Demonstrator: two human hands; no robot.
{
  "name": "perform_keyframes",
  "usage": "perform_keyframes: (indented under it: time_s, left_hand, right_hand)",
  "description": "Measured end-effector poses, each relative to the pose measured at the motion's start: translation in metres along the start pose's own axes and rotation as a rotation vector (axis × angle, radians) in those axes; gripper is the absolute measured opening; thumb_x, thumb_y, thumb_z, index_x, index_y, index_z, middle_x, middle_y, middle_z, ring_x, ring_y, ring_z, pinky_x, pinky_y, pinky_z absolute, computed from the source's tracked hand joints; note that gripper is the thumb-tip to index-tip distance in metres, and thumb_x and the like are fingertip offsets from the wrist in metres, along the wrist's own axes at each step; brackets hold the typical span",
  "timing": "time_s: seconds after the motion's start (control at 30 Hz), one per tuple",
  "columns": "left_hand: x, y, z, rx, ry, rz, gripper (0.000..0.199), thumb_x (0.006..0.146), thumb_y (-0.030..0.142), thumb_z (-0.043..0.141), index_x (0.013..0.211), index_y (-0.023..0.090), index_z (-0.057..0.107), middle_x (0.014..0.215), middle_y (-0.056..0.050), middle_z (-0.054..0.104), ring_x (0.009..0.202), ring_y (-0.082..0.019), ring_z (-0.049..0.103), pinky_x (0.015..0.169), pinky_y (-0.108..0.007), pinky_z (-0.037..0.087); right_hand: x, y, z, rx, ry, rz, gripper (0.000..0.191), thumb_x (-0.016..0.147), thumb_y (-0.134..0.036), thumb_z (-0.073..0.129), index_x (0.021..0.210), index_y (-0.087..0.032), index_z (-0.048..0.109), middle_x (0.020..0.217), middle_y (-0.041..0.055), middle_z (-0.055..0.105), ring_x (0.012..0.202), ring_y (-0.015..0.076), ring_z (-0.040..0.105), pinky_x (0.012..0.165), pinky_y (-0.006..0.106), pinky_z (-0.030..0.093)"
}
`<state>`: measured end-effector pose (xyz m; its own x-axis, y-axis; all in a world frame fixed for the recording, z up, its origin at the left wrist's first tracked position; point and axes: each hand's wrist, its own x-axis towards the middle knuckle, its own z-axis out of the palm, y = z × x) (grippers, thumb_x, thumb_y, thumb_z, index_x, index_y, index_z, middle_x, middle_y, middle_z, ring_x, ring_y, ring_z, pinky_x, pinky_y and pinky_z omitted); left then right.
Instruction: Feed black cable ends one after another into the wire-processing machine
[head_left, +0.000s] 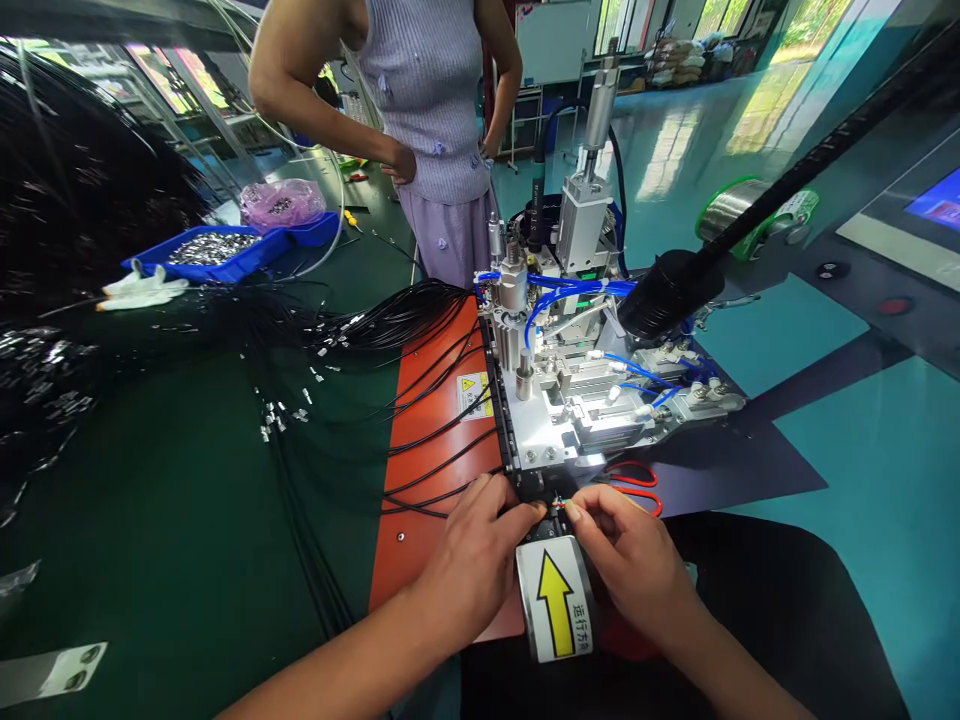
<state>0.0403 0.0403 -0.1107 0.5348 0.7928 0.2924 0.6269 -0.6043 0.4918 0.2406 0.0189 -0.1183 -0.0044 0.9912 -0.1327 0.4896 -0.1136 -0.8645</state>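
Directions are read from the fingertips, 12 being straight ahead. At 6 o'clock the arrow sign (556, 600) points to 12, apparently marking a running direction. The left hand (476, 545) and right hand (634, 552) are close but apart. The right thumb and forefinger pinch the wire end (559, 504), which lies between the hands at the near end of the black track (534, 486); so small a part presumably calls for fingertips. The left fingers rest at the track's edge; whether they grip anything cannot be told. Towards 3 o'clock lie the scissors (637, 490), blades hidden, probably placed for easy reach. From 8 to 11 o'clock runs the orange board (427, 425), where black cables (442, 463) lie spaced, likely against tangling. The machine (585, 400) stands at 12 to 1. Farther off, at 10, a blue tray (160, 273) keeps small metal parts (214, 248) together. At 11, another person (435, 90) stands, elbows out.
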Motion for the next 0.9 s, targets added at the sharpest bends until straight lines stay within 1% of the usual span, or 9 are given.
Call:
perform_keyframes:
  time_s: [0.2, 0.33, 0.4, 0.47, 0.5, 0.53, 0.63, 0.73, 0.9]
  left_hand:
    - [0.0, 0.0, 0.0, -0.007, 0.013, 0.0, 0.025, 0.097, 0.013, 0.048, 0.113, 0.02, 0.066, 0.089, -0.006, 0.051, 0.083, -0.019, 0.049, 0.066, -0.029, 0.041]
    - [0.001, 0.0, 0.0, -0.019, 0.031, 0.012, 0.025, 0.096, 0.011, 0.048, 0.111, 0.019, 0.067, 0.088, -0.006, 0.052, 0.082, -0.02, 0.049, 0.065, -0.028, 0.04]
    - [0.001, 0.0, 0.0, -0.026, 0.038, 0.016, 0.024, 0.096, 0.011, 0.049, 0.111, 0.019, 0.067, 0.088, -0.007, 0.052, 0.082, -0.02, 0.048, 0.065, -0.028, 0.04]
    - [0.002, 0.0, 0.001, -0.027, 0.037, 0.016, 0.025, 0.095, 0.01, 0.05, 0.111, 0.019, 0.067, 0.088, -0.007, 0.052, 0.082, -0.02, 0.049, 0.065, -0.028, 0.04]
    - [0.002, 0.0, 0.001, -0.024, 0.037, 0.016, 0.025, 0.095, 0.01, 0.05, 0.111, 0.019, 0.067, 0.089, -0.007, 0.052, 0.082, -0.02, 0.049, 0.065, -0.029, 0.04]
    - [0.002, 0.0, 0.001, -0.021, 0.037, 0.018, 0.025, 0.095, 0.01, 0.05, 0.111, 0.019, 0.067, 0.089, -0.007, 0.052, 0.082, -0.02, 0.049, 0.065, -0.029, 0.04]
    - [0.002, 0.001, 0.001, -0.018, 0.041, 0.021, 0.024, 0.096, 0.011, 0.049, 0.11, 0.019, 0.067, 0.089, -0.007, 0.053, 0.082, -0.02, 0.049, 0.066, -0.029, 0.04]
    - [0.002, 0.001, 0.001, -0.024, 0.039, 0.014, 0.025, 0.096, 0.01, 0.049, 0.111, 0.02, 0.066, 0.091, -0.007, 0.054, 0.084, -0.021, 0.05, 0.066, -0.029, 0.041]
    - [0.0, 0.0, 0.001, -0.022, 0.024, 0.011, 0.024, 0.096, 0.012, 0.051, 0.113, 0.02, 0.065, 0.092, -0.007, 0.054, 0.085, -0.02, 0.05, 0.067, -0.029, 0.042]
  right_hand:
    - [0.002, -0.002, 0.001, 0.0, 0.004, 0.003, 0.024, 0.096, -0.04, 0.051, 0.083, -0.024, 0.062, 0.073, 0.0018, 0.065, 0.066, 0.0205, 0.06, 0.061, 0.031, 0.044]
    - [0.005, -0.002, -0.006, -0.001, -0.019, 0.012, 0.024, 0.097, -0.04, 0.051, 0.084, -0.024, 0.064, 0.077, 0.0024, 0.068, 0.07, 0.0211, 0.062, 0.063, 0.032, 0.046]
    - [0.007, -0.002, -0.01, -0.002, -0.002, -0.042, 0.021, 0.097, -0.038, 0.051, 0.096, -0.024, 0.067, 0.092, 0.0042, 0.072, 0.084, 0.0233, 0.066, 0.073, 0.033, 0.049]
    - [0.01, -0.003, -0.013, -0.006, -0.001, -0.124, 0.023, 0.097, -0.034, 0.052, 0.109, -0.025, 0.069, 0.109, 0.0057, 0.072, 0.101, 0.0256, 0.065, 0.088, 0.036, 0.049]
    - [0.011, -0.003, -0.014, -0.005, -0.021, -0.157, 0.024, 0.097, -0.032, 0.052, 0.112, -0.025, 0.069, 0.114, 0.0061, 0.071, 0.106, 0.0261, 0.064, 0.092, 0.037, 0.048]
    - [0.012, -0.004, -0.015, -0.004, -0.048, -0.176, 0.025, 0.097, -0.031, 0.052, 0.113, -0.025, 0.07, 0.115, 0.0063, 0.071, 0.107, 0.0262, 0.064, 0.093, 0.037, 0.048]
    - [0.012, -0.007, -0.014, 0.005, -0.091, -0.187, 0.026, 0.098, -0.03, 0.05, 0.112, -0.025, 0.071, 0.111, 0.0063, 0.072, 0.101, 0.0254, 0.066, 0.087, 0.037, 0.051]
    - [0.011, -0.009, -0.015, -0.001, -0.069, -0.193, 0.025, 0.098, -0.03, 0.051, 0.112, -0.026, 0.071, 0.106, 0.006, 0.071, 0.098, 0.0251, 0.065, 0.084, 0.037, 0.051]
    - [0.009, -0.007, -0.016, -0.042, -0.035, -0.205, 0.023, 0.098, -0.032, 0.051, 0.107, -0.024, 0.071, 0.094, 0.0059, 0.069, 0.088, 0.0238, 0.065, 0.077, 0.035, 0.05]
